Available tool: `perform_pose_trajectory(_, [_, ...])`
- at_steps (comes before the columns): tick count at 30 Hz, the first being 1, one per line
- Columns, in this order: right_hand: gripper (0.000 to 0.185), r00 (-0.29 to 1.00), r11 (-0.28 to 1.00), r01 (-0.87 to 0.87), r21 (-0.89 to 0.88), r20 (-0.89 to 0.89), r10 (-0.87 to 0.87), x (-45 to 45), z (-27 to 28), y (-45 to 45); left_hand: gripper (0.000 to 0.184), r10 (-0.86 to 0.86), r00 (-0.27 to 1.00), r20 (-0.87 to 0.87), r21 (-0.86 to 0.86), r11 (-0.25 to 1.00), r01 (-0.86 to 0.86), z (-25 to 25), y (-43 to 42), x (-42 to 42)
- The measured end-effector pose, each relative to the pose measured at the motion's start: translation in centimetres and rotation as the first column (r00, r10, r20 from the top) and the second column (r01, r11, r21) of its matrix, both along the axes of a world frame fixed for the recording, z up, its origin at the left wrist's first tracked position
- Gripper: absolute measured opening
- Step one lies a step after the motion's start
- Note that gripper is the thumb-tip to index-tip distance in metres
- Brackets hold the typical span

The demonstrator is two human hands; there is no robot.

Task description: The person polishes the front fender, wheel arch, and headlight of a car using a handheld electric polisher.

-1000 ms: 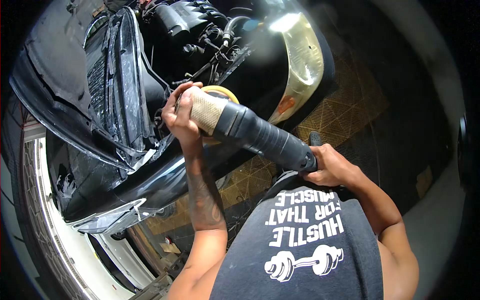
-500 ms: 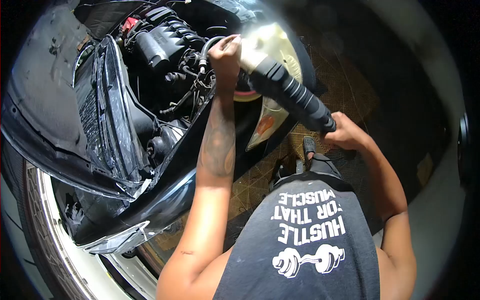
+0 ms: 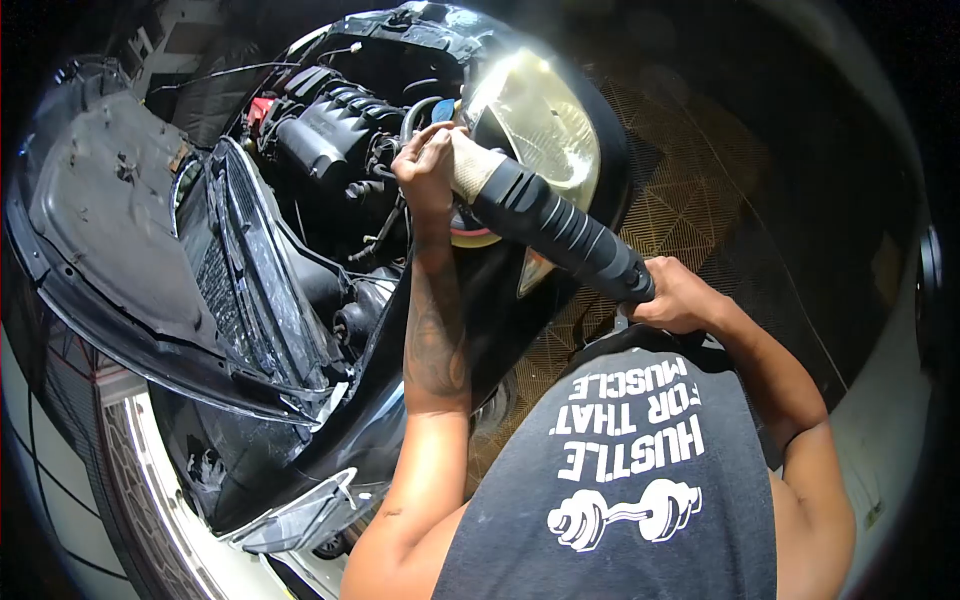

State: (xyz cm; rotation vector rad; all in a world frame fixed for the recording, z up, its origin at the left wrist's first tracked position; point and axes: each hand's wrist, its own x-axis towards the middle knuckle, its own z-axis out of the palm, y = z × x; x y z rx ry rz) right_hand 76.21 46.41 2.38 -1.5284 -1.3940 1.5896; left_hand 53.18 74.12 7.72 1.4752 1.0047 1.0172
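Observation:
A black power tool [image 3: 560,228] with a tan wrapped head [image 3: 472,168] lies diagonally across the front of a black car. My left hand [image 3: 426,168] is closed round the head end of the tool. At the rear end of its body, my right hand [image 3: 678,296] grips the handle. Under the head, part of a round yellow and pink pad [image 3: 474,238] shows against the dark fender [image 3: 455,300]. Just beyond the tool is a hazy, yellowed headlight [image 3: 540,125], its lower part partly covered by the tool.
The open hood [image 3: 120,210] rises at the left beside the engine [image 3: 325,135]. A side mirror [image 3: 300,515] sticks out at the lower left. Patterned floor tiles [image 3: 670,200] lie right of the car, and a thin cord crosses the dark floor.
Since the first frame, the tool and both hands have moved toward the headlight. From the middle frame, the left hand and tool head have shifted slightly left and down; the camera view has also shifted.

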Motion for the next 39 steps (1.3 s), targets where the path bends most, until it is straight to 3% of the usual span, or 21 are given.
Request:
perform_pose_trajectory(6, [0.031,1.000,0.999,0.009,0.039,0.008,-0.009,-3.4,2.5,-3.2,0.032,-0.026,0.997,0.073,-0.048,0.998,0.029,0.5,-2.8,-3.2])
perform_pose_trajectory(14, [0.031,0.999,0.989,0.045,0.140,-0.019,-0.043,-8.9,2.9,-7.6,0.031,-0.022,0.996,0.087,0.046,0.999,0.018,2.9,-8.2,-9.4])
perform_pose_trajectory(23, [0.034,0.989,0.989,-0.145,0.029,-0.023,0.146,-12.9,4.7,-8.7,0.028,0.184,0.968,0.172,0.081,0.977,-0.200,5.9,-15.4,-17.6])
perform_pose_trajectory(26, [0.044,0.965,0.967,-0.248,0.060,-0.079,0.252,-12.7,4.3,-8.5,0.027,0.262,0.950,0.167,0.077,0.958,-0.277,6.5,-16.5,-18.5])
perform_pose_trajectory(28, [0.070,0.946,0.975,-0.218,0.040,-0.239,0.221,-11.7,2.1,-8.2,0.026,0.220,0.963,0.155,0.110,0.965,-0.238,6.4,-15.9,-18.2])
perform_pose_trajectory(29, [0.088,0.948,0.970,-0.241,0.043,-0.203,0.244,-11.4,2.4,-8.1,0.026,0.222,0.963,0.156,0.125,0.962,-0.242,6.0,-15.5,-17.9])
perform_pose_trajectory(30, [0.088,0.948,0.966,-0.254,0.038,-0.188,0.257,-10.9,2.6,-7.9,0.026,0.215,0.963,0.162,0.113,0.966,-0.235,5.9,-15.2,-17.4])
perform_pose_trajectory(32, [0.069,0.950,0.967,-0.256,0.007,-0.181,0.253,-10.0,3.2,-7.3,0.029,0.201,0.972,0.124,0.081,0.974,-0.212,5.4,-14.1,-16.5])
perform_pose_trajectory(39, [0.070,0.954,0.971,-0.237,-0.008,-0.190,0.231,-3.9,0.6,-3.7,0.026,0.228,0.960,0.161,0.071,0.968,-0.242,3.5,-10.4,-10.6])
